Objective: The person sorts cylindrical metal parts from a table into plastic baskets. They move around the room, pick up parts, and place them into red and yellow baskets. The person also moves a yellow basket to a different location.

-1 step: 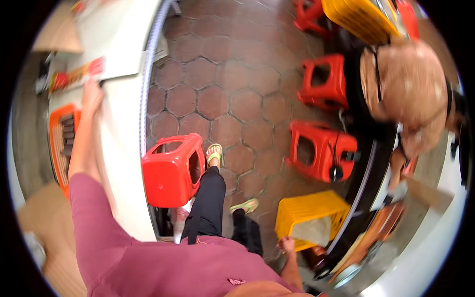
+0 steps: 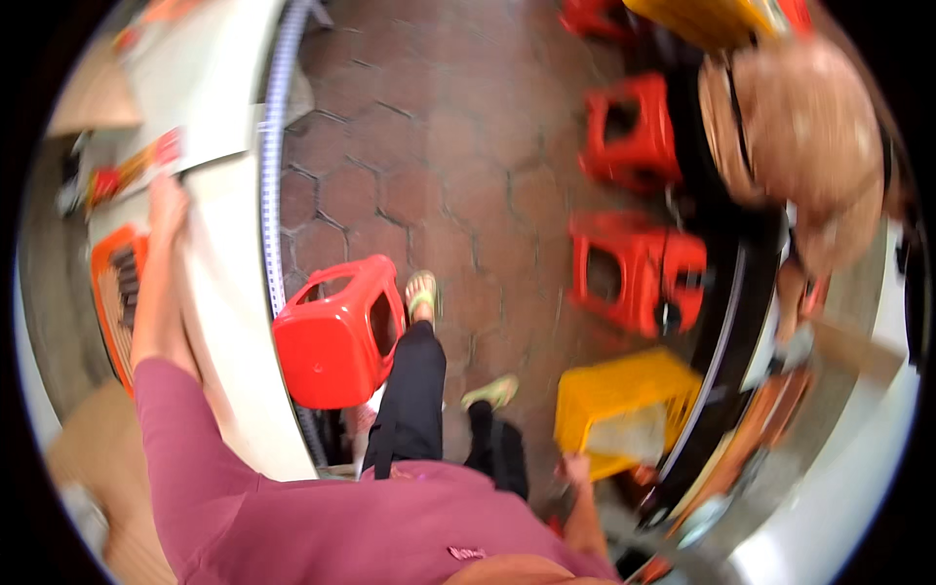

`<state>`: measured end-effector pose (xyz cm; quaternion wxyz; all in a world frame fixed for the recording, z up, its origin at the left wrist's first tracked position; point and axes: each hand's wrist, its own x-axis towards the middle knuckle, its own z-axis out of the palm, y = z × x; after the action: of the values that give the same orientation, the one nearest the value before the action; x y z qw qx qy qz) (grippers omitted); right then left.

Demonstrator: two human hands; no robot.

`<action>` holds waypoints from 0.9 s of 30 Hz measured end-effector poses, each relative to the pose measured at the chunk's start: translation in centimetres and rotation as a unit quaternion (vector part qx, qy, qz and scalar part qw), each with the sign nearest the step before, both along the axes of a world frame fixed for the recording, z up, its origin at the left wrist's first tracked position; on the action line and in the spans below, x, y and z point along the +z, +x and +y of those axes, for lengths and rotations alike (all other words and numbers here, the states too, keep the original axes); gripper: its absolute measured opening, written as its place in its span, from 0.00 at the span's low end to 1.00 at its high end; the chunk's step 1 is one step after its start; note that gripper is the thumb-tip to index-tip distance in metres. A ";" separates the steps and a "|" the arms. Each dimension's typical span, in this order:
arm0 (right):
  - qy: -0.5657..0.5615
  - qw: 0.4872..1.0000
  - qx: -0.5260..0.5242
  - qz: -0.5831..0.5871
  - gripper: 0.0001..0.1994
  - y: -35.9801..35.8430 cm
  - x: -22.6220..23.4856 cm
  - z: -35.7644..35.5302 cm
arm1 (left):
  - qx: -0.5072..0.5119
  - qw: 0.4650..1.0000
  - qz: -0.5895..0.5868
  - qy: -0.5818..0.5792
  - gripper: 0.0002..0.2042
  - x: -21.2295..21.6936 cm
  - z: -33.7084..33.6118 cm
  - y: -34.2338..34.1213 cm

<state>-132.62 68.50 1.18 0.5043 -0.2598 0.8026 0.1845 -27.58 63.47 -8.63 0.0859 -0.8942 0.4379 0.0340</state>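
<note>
My left hand reaches over the white counter at the left. It is right by a long red and yellow packet, and its fingers are too smeared to show whether they grip it. Beneath that forearm, an orange tray holds brown bar-shaped pieces. My right hand hangs low, beside the near left corner of a yellow plastic crate. Its fingers look curled in; what they hold, if anything, cannot be made out. Something pale lies inside the crate.
A red stool stands against the counter by my leg. More red stools line the right side, a dark strap on one. Another person bends over at the upper right, near a second yellow crate. Brown hexagonal tiles cover the floor.
The view has shifted slightly and is more blurred. My left hand, with the packet beside it, appears a little lower and further left. The right hand remains near the yellow crate.
</note>
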 end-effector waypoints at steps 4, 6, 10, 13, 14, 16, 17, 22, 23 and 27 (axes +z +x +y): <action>-0.047 0.993 0.097 -0.045 0.12 -0.1 -6.5 -3.9 | 0.127 0.962 0.047 0.238 0.20 3.0 7.3 12.4; -0.019 0.999 0.038 0.020 0.10 0.8 -6.4 2.4 | 0.014 0.989 0.027 0.143 0.21 4.3 1.0 11.2; 0.067 0.976 0.131 0.160 0.23 2.2 -7.4 0.0 | 0.020 0.986 0.037 0.162 0.20 6.8 0.5 10.3; 0.045 0.963 0.115 0.240 0.35 1.0 -9.0 -2.8 | 0.020 0.977 -0.001 0.212 0.13 7.2 1.7 7.4; 0.032 0.960 0.109 0.258 0.36 0.3 -9.5 -4.2 | 0.111 0.973 0.053 0.194 0.13 7.4 2.4 5.5; 0.023 0.958 0.100 0.268 0.38 -0.3 -11.8 -6.3 | 0.230 0.954 0.087 0.172 0.12 10.6 2.8 3.7; 0.026 0.953 0.099 0.286 0.39 0.2 -11.9 -6.9 | 0.205 0.959 0.092 0.174 0.13 11.4 1.6 1.2; 0.022 0.954 0.159 0.255 0.36 -5.9 -18.6 -8.9 | 0.252 0.952 0.124 0.119 0.07 15.2 4.2 -10.4; 0.022 0.956 0.172 0.238 0.34 -6.2 -19.3 -9.5 | 0.276 0.947 0.133 0.097 0.05 16.0 5.1 -12.5; -0.041 0.947 0.248 0.200 0.19 -8.0 -22.1 -7.6 | 0.318 0.930 0.177 0.050 0.05 18.3 7.4 -16.9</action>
<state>-140.61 60.91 -20.91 0.2605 -0.4292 0.8039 0.3188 -44.52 70.91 9.71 0.0361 -0.9607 0.1366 0.2389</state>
